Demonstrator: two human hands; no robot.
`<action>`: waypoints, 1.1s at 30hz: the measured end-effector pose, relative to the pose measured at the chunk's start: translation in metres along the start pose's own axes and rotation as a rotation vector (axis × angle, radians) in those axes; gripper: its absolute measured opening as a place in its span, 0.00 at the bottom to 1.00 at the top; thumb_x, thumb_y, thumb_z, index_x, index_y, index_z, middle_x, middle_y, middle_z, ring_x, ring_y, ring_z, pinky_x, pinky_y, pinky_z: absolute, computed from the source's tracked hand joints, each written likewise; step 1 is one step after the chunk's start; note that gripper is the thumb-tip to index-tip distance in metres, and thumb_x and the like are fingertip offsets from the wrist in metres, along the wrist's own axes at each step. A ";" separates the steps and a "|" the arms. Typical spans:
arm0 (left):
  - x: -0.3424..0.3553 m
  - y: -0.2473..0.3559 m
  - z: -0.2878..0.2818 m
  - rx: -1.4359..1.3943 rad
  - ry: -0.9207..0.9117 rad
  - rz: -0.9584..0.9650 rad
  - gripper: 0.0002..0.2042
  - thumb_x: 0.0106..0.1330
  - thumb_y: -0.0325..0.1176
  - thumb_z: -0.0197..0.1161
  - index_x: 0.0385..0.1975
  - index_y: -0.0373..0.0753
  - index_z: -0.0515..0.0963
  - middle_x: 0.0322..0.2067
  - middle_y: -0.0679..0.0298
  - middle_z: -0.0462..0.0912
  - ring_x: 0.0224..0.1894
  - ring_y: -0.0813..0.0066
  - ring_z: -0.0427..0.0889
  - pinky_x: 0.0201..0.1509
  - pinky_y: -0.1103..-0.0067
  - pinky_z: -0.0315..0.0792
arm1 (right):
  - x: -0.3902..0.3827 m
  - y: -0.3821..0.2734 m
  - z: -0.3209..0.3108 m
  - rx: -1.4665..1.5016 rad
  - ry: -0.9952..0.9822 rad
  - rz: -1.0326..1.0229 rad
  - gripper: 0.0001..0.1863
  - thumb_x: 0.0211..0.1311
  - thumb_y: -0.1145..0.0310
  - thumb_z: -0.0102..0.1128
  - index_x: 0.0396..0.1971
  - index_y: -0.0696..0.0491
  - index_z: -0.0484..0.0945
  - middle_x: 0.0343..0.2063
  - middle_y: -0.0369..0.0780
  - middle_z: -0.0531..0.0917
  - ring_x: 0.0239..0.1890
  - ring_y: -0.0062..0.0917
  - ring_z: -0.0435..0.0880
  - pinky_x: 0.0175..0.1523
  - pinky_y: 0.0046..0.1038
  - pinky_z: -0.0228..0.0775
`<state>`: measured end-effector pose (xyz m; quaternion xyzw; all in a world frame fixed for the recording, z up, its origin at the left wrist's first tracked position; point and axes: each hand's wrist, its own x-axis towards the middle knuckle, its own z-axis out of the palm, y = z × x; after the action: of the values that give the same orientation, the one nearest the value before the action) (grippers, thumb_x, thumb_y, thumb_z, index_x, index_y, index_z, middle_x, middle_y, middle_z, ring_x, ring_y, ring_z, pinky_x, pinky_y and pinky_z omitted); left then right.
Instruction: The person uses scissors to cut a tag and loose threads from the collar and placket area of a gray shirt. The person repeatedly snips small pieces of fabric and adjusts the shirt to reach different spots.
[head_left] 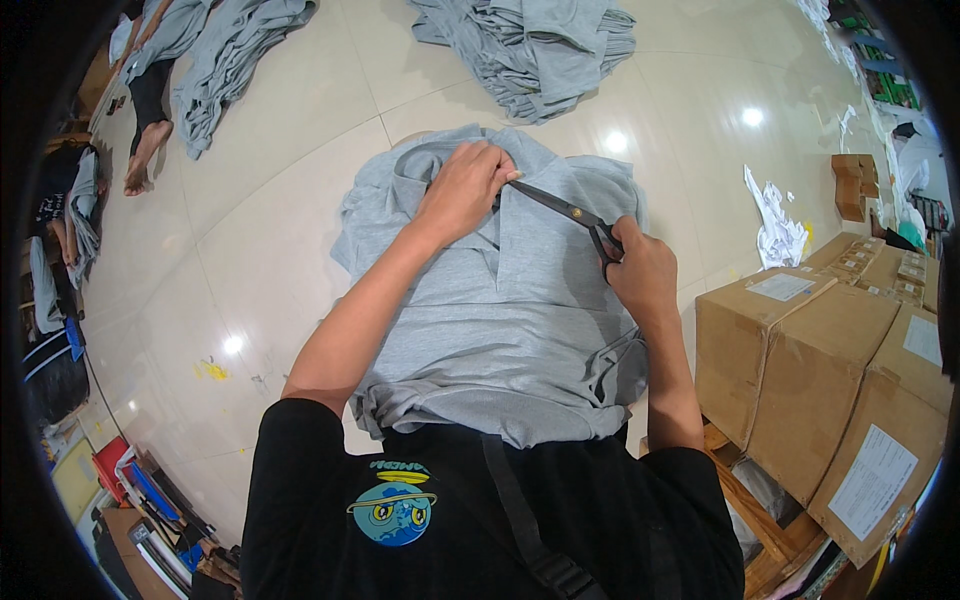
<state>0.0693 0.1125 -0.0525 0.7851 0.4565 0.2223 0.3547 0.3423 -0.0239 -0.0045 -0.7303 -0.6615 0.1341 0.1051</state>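
Our left hand (462, 190) pinches the grey shirt (520, 330) collar — our right hand (640, 275) grips black scissors (570, 213), blades nearly closed.

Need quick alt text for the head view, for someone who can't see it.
The right hand points black scissors at the collar of a grey polo shirt, which the left hand pins down. Cardboard boxes stand to the right; more grey shirts lie beyond.

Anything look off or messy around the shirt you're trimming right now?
Only minor clutter: crumpled white paper scraps lie loose on the glossy cream tiled floor beside the brown cardboard boxes. The grey polo shirt under the black scissors looks undamaged.
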 end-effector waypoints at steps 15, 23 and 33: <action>-0.001 -0.001 -0.002 -0.148 0.070 0.012 0.09 0.78 0.36 0.72 0.39 0.36 0.87 0.42 0.58 0.86 0.50 0.55 0.83 0.59 0.63 0.77 | -0.012 0.011 -0.019 0.079 0.012 0.241 0.19 0.57 0.68 0.84 0.44 0.53 0.81 0.33 0.46 0.94 0.40 0.49 0.94 0.46 0.48 0.83; -0.002 -0.009 0.014 0.186 0.055 0.291 0.03 0.70 0.32 0.74 0.38 0.42 0.89 0.42 0.64 0.87 0.53 0.60 0.83 0.60 0.64 0.74 | -0.023 0.022 -0.028 0.116 0.051 0.304 0.18 0.58 0.70 0.83 0.42 0.54 0.80 0.32 0.46 0.93 0.37 0.47 0.95 0.43 0.43 0.84; -0.002 -0.009 0.016 0.114 0.084 0.233 0.05 0.82 0.30 0.62 0.50 0.38 0.81 0.47 0.58 0.85 0.51 0.56 0.85 0.57 0.63 0.76 | -0.024 0.022 -0.025 0.188 0.112 0.222 0.19 0.57 0.72 0.84 0.42 0.55 0.80 0.29 0.45 0.91 0.34 0.40 0.94 0.42 0.38 0.83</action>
<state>0.0734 0.1081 -0.0698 0.8418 0.3884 0.2683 0.2620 0.3691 -0.0494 0.0129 -0.7922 -0.5544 0.1651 0.1943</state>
